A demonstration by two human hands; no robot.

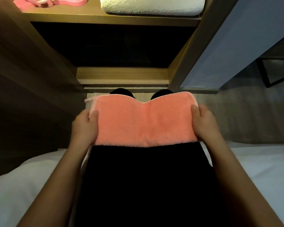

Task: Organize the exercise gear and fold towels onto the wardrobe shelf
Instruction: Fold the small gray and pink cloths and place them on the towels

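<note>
While the person sits on the edge of a white bed point(261, 169), the head view looks straight down at an orange towel point(143, 123) stretched flat across the lap, over black trousers point(146, 177). The towel is folded into a wide band, and its far edge dips in the middle between the two knees. A small loop point(88, 100) sticks out at its far left corner.

The left hand point(84, 126) grips the towel's left short end, and the right hand point(203, 123) grips the right short end. On each side the thumb lies on top of the cloth, while the fingers curl under the edge (mostly hidden by the towel), so both hands pinch it between thumb and fingers. The towel spans the whole gap between the two hands.

Farther ahead stands the wardrobe. On its shelf point(105, 18) a folded white towel point(152, 5) lies at the right, and pink gear point(51, 1) lies at the left, well apart from the hands. Below the shelf, a dark compartment opens.
</note>
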